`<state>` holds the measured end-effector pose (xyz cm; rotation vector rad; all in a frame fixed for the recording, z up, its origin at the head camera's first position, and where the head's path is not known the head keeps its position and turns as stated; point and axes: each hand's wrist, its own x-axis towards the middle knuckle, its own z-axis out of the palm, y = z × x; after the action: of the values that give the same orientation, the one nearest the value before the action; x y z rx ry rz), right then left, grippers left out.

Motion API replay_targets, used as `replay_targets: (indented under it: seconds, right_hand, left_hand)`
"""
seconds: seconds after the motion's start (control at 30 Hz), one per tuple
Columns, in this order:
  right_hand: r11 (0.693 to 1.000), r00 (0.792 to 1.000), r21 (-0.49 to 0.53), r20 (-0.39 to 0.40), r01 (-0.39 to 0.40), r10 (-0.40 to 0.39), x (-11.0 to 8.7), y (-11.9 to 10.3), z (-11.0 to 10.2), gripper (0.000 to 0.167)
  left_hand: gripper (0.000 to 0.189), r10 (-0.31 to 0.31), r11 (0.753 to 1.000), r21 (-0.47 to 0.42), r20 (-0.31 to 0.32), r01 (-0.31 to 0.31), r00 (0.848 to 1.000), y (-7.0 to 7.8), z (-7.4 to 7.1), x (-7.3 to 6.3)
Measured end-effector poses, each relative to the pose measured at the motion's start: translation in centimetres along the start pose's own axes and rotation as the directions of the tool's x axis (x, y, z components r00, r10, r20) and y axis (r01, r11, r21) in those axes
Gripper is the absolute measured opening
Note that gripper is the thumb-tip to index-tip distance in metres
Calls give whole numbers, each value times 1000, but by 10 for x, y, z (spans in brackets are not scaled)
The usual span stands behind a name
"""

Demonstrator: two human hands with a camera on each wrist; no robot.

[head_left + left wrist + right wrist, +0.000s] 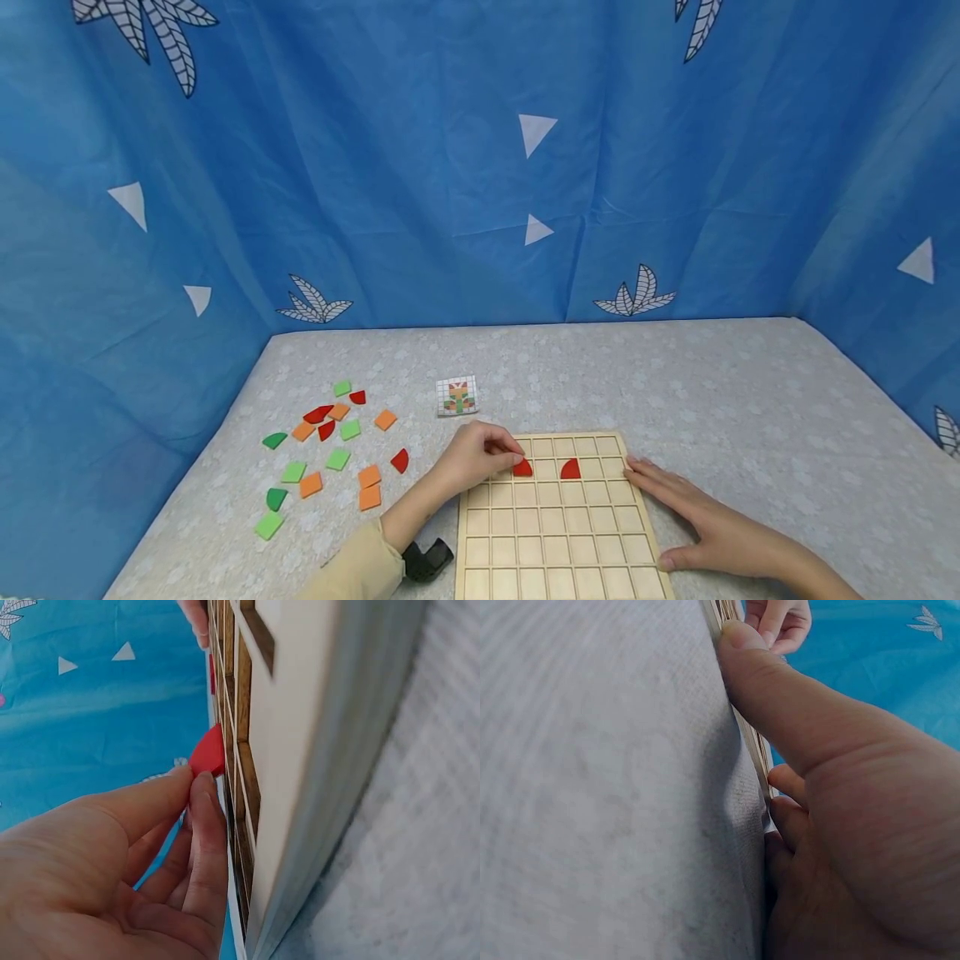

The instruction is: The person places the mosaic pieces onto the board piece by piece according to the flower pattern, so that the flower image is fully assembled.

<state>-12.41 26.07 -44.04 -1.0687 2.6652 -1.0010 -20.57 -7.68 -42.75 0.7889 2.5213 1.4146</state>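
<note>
We note L hand (477,456) pinching red qtr-circle (522,469) betw. thumb & fingertips, over far part of grid board (532,550), a bit L of its mid-line. Seated in a cell or not: can't tell. Key relation, we judge: pc. vs. cell walls below. Qtr-circle shape, so we read no clear long axis. 2nd red pc. (571,470) sits farther R on board, apart, approx. same row. L hand nearer, touching; R hand (701,522) spread wide, thumb & fingers at board's R edge, holding no pc.
</note>
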Motion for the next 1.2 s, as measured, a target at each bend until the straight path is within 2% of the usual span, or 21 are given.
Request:
replay_targets:
  seconds: [0.37, 0.53, 0.67, 0.87, 1.2]
  right_hand:
    - [999, 1000, 11, -9, 30, -30, -1, 1, 1, 86]
    - [998, 998, 9, -19, 57, -56, -2, 1, 0, 87]
    - [998, 998, 7, -20, 59, -59, -2, 2, 0, 87]
    - [998, 998, -1, -19, 64, -64, -1, 2, 0, 88]
    - [999, 999, 0, -16, 41, -41, 0, 2, 1, 87]
  left_hand:
    - [4, 46, 998, 31, 40, -48, 998, 2, 0, 0]
    - [3, 103, 990, 92, 30, -106, 994, 2, 1, -1]
    - [5, 131, 983, 123, 52, -137, 990, 2, 2, -2]
    - [7, 127, 982, 125, 94, -138, 987, 4, 1, -3]
    - [8, 124, 986, 101, 84, -132, 989, 0, 0, -4]
